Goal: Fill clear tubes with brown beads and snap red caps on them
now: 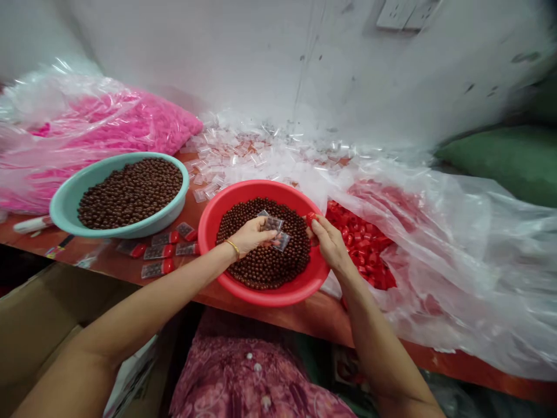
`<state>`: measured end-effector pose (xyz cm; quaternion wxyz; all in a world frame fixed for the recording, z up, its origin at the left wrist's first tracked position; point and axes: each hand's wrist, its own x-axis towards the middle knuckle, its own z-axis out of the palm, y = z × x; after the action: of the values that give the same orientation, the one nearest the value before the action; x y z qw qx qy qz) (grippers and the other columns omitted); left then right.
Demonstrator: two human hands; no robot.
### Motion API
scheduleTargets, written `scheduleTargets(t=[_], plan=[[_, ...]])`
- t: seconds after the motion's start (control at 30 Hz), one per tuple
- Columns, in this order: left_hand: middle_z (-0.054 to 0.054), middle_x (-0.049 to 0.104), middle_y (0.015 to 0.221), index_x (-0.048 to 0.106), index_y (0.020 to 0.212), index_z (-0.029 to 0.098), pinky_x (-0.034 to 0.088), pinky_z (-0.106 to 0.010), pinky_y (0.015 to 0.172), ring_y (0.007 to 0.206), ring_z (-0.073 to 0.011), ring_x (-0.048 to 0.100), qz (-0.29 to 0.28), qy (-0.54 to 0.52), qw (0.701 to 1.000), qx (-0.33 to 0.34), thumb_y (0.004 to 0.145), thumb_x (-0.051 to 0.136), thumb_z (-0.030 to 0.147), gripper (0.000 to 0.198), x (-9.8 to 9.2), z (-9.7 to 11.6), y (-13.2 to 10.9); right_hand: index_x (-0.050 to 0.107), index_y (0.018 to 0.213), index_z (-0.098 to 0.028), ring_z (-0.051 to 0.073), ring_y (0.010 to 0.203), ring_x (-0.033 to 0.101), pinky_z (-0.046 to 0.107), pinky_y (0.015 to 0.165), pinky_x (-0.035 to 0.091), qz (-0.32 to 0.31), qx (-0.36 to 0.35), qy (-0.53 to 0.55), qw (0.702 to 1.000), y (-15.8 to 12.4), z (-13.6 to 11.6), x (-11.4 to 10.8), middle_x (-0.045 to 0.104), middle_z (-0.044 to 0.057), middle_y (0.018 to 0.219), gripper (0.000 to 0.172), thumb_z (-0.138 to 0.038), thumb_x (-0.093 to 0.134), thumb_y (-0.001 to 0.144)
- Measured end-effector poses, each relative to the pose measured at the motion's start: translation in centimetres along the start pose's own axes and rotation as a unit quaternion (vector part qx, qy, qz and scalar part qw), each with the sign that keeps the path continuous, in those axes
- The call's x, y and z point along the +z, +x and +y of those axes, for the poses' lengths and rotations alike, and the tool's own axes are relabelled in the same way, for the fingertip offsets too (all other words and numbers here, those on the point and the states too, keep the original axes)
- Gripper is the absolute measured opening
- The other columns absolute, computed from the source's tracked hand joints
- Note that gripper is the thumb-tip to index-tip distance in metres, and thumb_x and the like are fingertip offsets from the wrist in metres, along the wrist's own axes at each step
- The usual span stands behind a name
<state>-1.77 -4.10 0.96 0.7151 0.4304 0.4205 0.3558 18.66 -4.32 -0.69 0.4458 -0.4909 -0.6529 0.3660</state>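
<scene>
Nearest, a maroon patterned top [256, 383] w/ pale buttons is facing the red-brown table [296, 316]; by its near edge a red plastic basin [265, 301] is holding lots of round brown beads [265, 273]. Over the beads, L hand [252, 235] is gripping a few small clear plastic boxes [274, 224], fingers closed on them, thumb nearest; can't tell the exact no., or if they're containing beads or just showing those below. At the basin's right side, R hand [329, 244] is pinching a red cap [310, 218] btwn thumb & fingertips; can't tell if a clear box is hanging under it. For good handling, I'd say both hands should be staying low & inside the rim, so any spilled bead is dropping back in; L grip should be firm but light, since thin plastic is prob. flexing & slick, w/ boxes fanning apart rather than stacking. Cap is prob. best held square, by its sides. Just left of the basin, red-capped bead boxes [159, 251] are lying flat; beyond them a teal basin [119, 232] is holding more beads. To the right, loose red caps [363, 238] are spilling from a clear bag [470, 249]. Farther, loose clear boxes [250, 151] are littering the table; far left, a pink-filled bag [134, 119] is slumping near the wall [243, 58].
</scene>
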Motion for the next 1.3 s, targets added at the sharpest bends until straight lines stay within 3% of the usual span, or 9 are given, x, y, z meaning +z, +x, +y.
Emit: scheduleTargets(t=[0.1, 0.2, 0.37, 0.47, 0.73, 0.9, 1.03, 1.13, 1.3], plan=[[0.002, 0.06, 0.072, 0.052, 0.085, 0.012, 0.047, -0.022, 0.061, 0.059, -0.0069, 0.058, -0.004, 0.04, 0.999, 0.033, 0.064, 0.071, 0.015, 0.029, 0.0, -0.4, 0.3, 0.046, 0.067, -0.02, 0.01, 0.053, 0.041, 0.023, 0.048, 0.035, -0.012, 0.011, 0.004, 1.0, 0.1, -0.5, 0.1, 0.044, -0.003, 0.061, 0.04, -0.054, 0.039, 0.086], [0.005, 0.054, 0.068, 0.051, 0.08, 0.014, 0.046, -0.022, 0.06, 0.057, -0.0069, 0.053, -0.002, 0.144, 0.987, 0.074, 0.063, 0.063, 0.007, 0.022, 0.1, -0.2, 0.5, 0.05, 0.076, -0.021, 0.008, 0.046, 0.039, 0.023, 0.043, 0.034, -0.019, 0.048, 0.048, 0.998, 0.3, -1.4, 0.9, 0.043, -0.004, 0.06, 0.038, -0.059, 0.046, 0.08], [0.005, 0.055, 0.073, 0.053, 0.082, 0.016, 0.043, -0.025, 0.074, 0.073, -0.0113, 0.052, 0.097, 0.304, 0.929, 0.189, 0.06, 0.055, 0.003, 0.025, 0.2, 0.4, 0.2, 0.053, 0.09, -0.02, 0.006, 0.039, 0.035, 0.021, 0.038, 0.032, -0.034, 0.062, 0.116, 0.991, 0.7, -3.3, 2.8, 0.041, -0.007, 0.058, 0.037, -0.054, 0.052, 0.077], [0.005, 0.055, 0.07, 0.052, 0.083, 0.017, 0.042, -0.024, 0.067, 0.07, -0.0115, 0.052, 0.138, 0.308, 0.925, 0.176, 0.062, 0.052, 0.006, 0.023, 0.2, 0.6, 0.0, 0.054, 0.093, -0.019, 0.006, 0.041, 0.037, 0.021, 0.041, 0.034, -0.039, 0.029, 0.092, 0.995, 1.1, -4.0, 3.2, 0.043, -0.008, 0.058, 0.03, -0.04, 0.06, 0.072], [0.008, 0.047, 0.058, 0.049, 0.066, 0.016, 0.035, -0.019, 0.051, 0.055, -0.0076, 0.043, 0.075, 0.296, 0.938, 0.162, 0.053, 0.051, 0.007, 0.016, 0.4, 0.9, -0.5, 0.059, 0.084, -0.018, 0.014, 0.072, 0.057, 0.028, 0.07, 0.045, -0.151, -0.095, 0.008, 0.984, 2.0, -4.3, 3.2, 0.062, 0.0, 0.077, 0.015, -0.027, 0.061, 0.072], [0.008, 0.046, 0.054, 0.05, 0.072, 0.017, 0.035, -0.02, 0.046, 0.045, -0.0075, 0.044, 0.079, 0.227, 0.964, 0.117, 0.057, 0.048, 0.008, 0.017, 0.3, 1.0, -0.5, 0.056, 0.077, -0.019, 0.011, 0.063, 0.052, 0.025, 0.061, 0.044, -0.102, -0.08, 0.014, 0.991, 1.9, -3.8, 3.2, 0.056, -0.001, 0.07, 0.018, -0.034, 0.064, 0.072], [0.005, 0.053, 0.065, 0.054, 0.073, 0.015, 0.042, -0.021, 0.061, 0.062, -0.0086, 0.05, 0.119, 0.243, 0.946, 0.181, 0.056, 0.051, 0.006, 0.02, 0.1, 0.8, -0.1, 0.055, 0.095, -0.019, 0.009, 0.049, 0.042, 0.022, 0.047, 0.038, -0.102, -0.009, 0.052, 0.993, 1.2, -3.9, 3.4, 0.045, -0.005, 0.06, 0.032, -0.047, 0.054, 0.079], [0.005, 0.054, 0.067, 0.055, 0.076, 0.015, 0.041, -0.021, 0.062, 0.064, -0.0093, 0.05, 0.1, 0.279, 0.935, 0.194, 0.058, 0.054, 0.009, 0.019, 0.1, 0.7, -0.1, 0.052, 0.105, -0.019, 0.008, 0.041, 0.032, 0.022, 0.038, 0.03, -0.113, 0.044, 0.087, 0.989, 0.9, -4.3, 3.5, 0.037, -0.007, 0.055, 0.04, -0.051, 0.038, 0.086], [0.004, 0.054, 0.066, 0.057, 0.076, 0.016, 0.038, -0.022, 0.059, 0.062, -0.0101, 0.048, 0.092, 0.377, 0.897, 0.209, 0.063, 0.056, 0.019, 0.013, 0.2, 0.6, -0.6, 0.06, 0.108, -0.018, 0.011, 0.052, 0.047, 0.024, 0.052, 0.041, -0.125, 0.005, 0.012, 0.992, 1.0, -4.3, 3.6, 0.049, -0.003, 0.059, 0.042, -0.048, 0.042, 0.086]])
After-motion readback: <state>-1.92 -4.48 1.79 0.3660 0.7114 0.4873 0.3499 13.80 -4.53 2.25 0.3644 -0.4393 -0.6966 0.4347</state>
